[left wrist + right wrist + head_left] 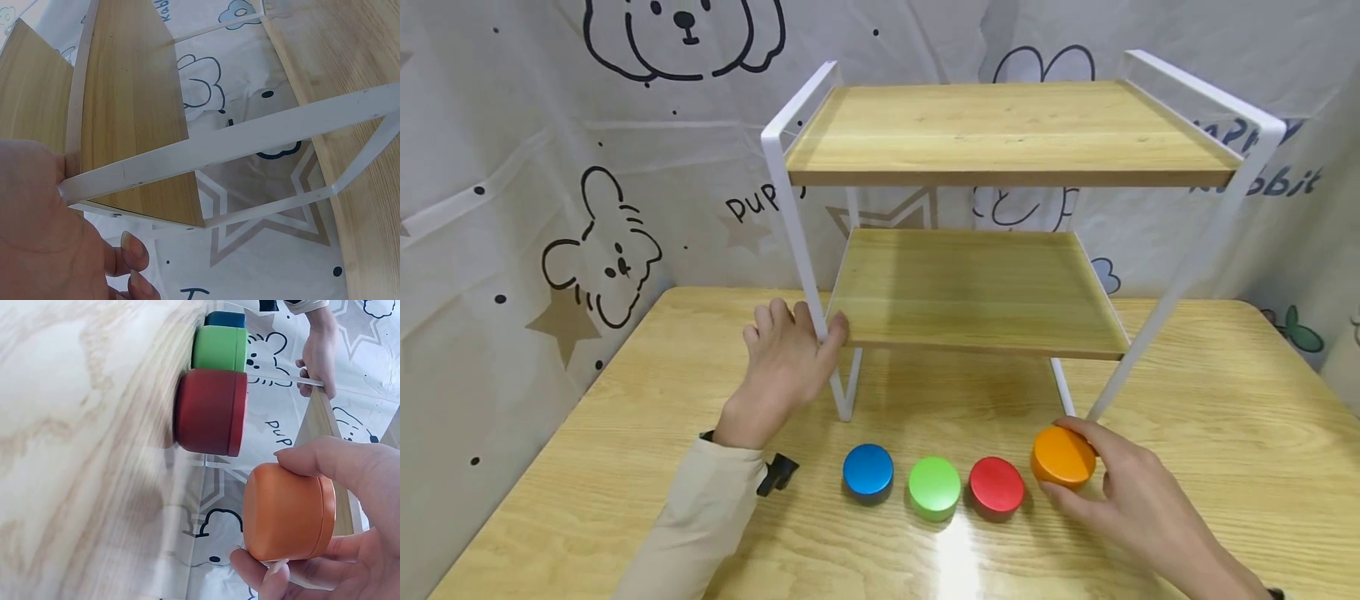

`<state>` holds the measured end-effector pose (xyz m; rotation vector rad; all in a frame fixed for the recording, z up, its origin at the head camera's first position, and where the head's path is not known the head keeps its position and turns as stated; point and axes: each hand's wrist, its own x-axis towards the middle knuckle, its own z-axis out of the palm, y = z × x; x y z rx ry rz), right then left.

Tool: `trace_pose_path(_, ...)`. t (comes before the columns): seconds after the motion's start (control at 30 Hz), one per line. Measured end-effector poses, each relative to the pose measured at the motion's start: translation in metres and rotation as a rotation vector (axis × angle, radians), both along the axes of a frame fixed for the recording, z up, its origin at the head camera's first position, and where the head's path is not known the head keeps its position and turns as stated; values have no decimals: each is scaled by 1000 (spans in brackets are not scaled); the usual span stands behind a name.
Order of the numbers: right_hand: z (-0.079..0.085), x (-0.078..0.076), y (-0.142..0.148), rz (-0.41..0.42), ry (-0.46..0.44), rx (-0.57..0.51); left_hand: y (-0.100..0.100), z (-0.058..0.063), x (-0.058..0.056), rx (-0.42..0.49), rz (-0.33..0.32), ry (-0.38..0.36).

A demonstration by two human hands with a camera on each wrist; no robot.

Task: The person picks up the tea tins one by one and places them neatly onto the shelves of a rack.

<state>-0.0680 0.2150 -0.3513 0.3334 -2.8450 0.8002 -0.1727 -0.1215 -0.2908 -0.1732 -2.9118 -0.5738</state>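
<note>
An orange round canister with a lid is held by my right hand, thumb on one side and fingers on the other. In the right wrist view the orange canister appears raised off the table. To its left stand a red canister, a green canister and a blue canister. Behind them rises a two-tier shelf with white metal legs. My left hand grips its left front post by the lower board, the thumb over the board's corner.
The wooden table carries everything. A wall cloth printed with cartoon animals hangs behind and at the sides. Near my left wrist a small black clip sticks out. The top board lies between raised white side rails.
</note>
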Motion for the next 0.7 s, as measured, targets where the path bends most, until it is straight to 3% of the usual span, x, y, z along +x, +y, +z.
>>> trace_pose_path(0.23, 5, 3, -6, 22, 33, -10, 1, -1, 1, -2, -2, -10)
trace_pose_path(0.47, 10, 2, -13, 75, 177, -36, 2, 0, 0, 7, -9, 14)
trace_pose_path(0.7, 17, -1, -23, 90, 224, -25, 1, 0, 2, 1, 2, 12)
